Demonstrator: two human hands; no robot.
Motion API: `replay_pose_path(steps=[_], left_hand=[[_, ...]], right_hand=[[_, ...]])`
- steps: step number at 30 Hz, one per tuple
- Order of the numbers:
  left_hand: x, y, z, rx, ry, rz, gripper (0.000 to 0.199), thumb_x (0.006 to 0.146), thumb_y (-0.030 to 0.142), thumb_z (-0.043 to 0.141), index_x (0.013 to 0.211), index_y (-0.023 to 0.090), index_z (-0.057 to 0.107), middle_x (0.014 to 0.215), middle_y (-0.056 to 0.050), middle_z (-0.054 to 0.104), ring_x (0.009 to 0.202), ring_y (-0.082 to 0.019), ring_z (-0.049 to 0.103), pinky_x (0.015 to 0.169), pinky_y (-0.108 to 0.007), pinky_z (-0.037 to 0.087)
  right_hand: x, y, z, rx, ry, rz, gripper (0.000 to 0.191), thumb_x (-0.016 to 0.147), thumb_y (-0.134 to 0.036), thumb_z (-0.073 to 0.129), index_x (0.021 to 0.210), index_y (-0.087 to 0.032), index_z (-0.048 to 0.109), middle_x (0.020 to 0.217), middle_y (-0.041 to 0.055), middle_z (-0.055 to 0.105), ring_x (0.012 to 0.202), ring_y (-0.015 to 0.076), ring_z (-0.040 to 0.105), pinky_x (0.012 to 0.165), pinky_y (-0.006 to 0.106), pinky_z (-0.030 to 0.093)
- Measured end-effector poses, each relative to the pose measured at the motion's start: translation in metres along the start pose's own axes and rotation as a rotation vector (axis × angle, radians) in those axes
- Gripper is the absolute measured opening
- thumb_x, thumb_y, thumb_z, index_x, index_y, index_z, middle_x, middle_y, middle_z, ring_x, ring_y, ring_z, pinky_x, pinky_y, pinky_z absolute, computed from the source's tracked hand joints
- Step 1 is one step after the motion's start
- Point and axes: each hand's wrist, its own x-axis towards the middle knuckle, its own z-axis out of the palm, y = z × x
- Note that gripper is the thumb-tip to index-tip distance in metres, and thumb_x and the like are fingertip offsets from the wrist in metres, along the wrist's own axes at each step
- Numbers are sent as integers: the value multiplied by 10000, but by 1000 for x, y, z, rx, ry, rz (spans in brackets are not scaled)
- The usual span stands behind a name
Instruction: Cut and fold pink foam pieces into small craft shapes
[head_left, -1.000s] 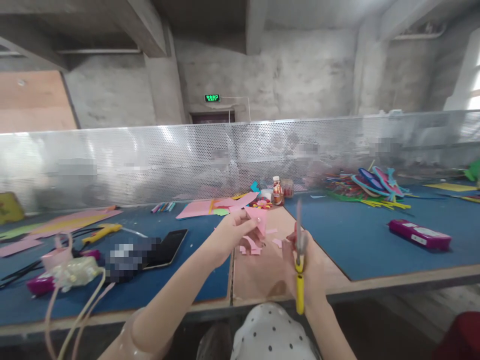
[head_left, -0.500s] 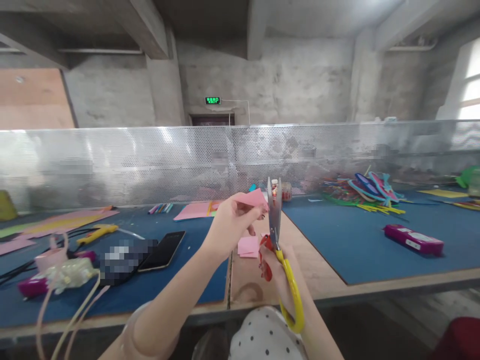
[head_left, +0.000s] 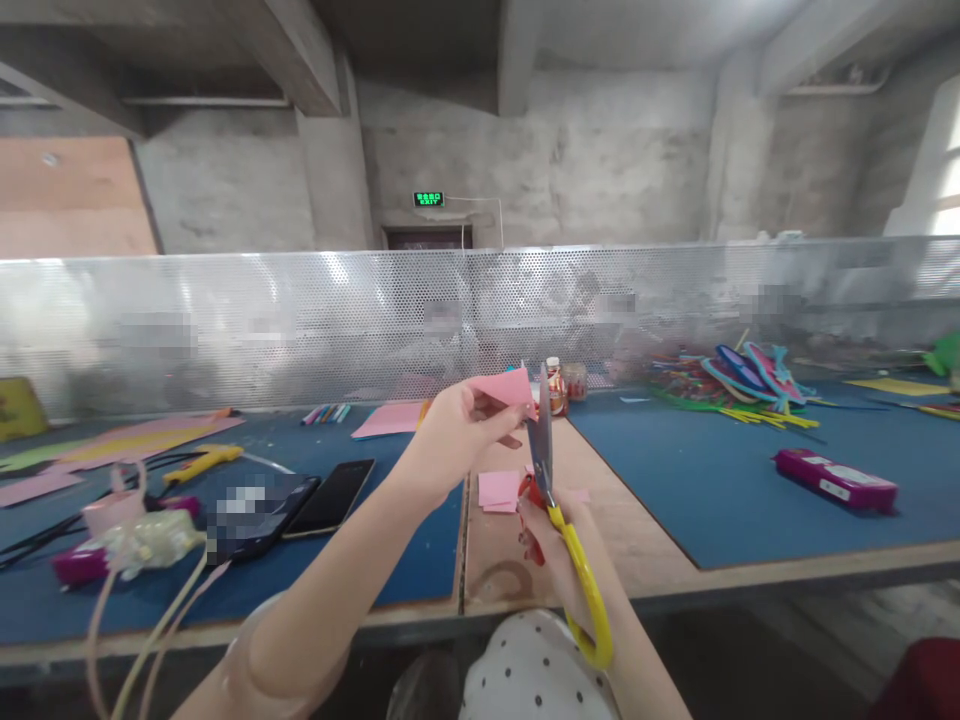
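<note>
My left hand (head_left: 450,435) pinches a small piece of pink paper (head_left: 506,387) between thumb and fingers, raised above the table. In my right hand (head_left: 555,530) is a pair of scissors (head_left: 545,460) with one yellow and one red handle, pointing upward. The scissor blades are parted and sit at the paper's right edge, one blade partly behind the paper. Whether they touch it I cannot tell. Below the hands, small pink paper pieces (head_left: 497,490) lie on the bare wooden strip (head_left: 495,555).
On the left are a black phone (head_left: 330,498), a yellow-handled glue gun (head_left: 202,463), markers (head_left: 326,413) and coloured sheets (head_left: 150,440). A small bottle (head_left: 555,388) stands behind the scissors. To the right lie a purple box (head_left: 836,480) and a pile of pipe cleaners (head_left: 750,395). A perforated metal screen (head_left: 360,310) borders the back.
The scissors have shifted slightly left and their blades have spread at the pink paper's edge. The paper has tilted a little in my left hand. The view has turned slightly.
</note>
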Motion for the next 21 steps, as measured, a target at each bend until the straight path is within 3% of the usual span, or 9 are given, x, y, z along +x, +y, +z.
replay_pose_path(steps=[8,14,21], left_hand=[[-4,1,-2,12,41,-13,151,689,184,582,835,156,610,750,-74,636,646,-147,601,558,-273,505],[-7,-3,2,53,46,-132,174,648,201,632,775,162,519,727,-53,624,611,-127,577,558,-263,481],[-10,-8,6,96,-8,-202,237,667,256,623,841,150,502,767,-51,622,665,-133,570,569,-257,458]], right_hand=[[-3,-16,1,79,1,72,265,720,-409,544,628,-172,473,486,-35,425,424,85,380,430,220,317],[12,-36,-1,348,-44,-69,267,782,-403,471,662,-165,483,578,-1,497,490,103,459,495,244,394],[16,-48,-1,300,-33,-90,280,756,-408,525,630,-165,467,510,-19,465,473,99,449,492,243,408]])
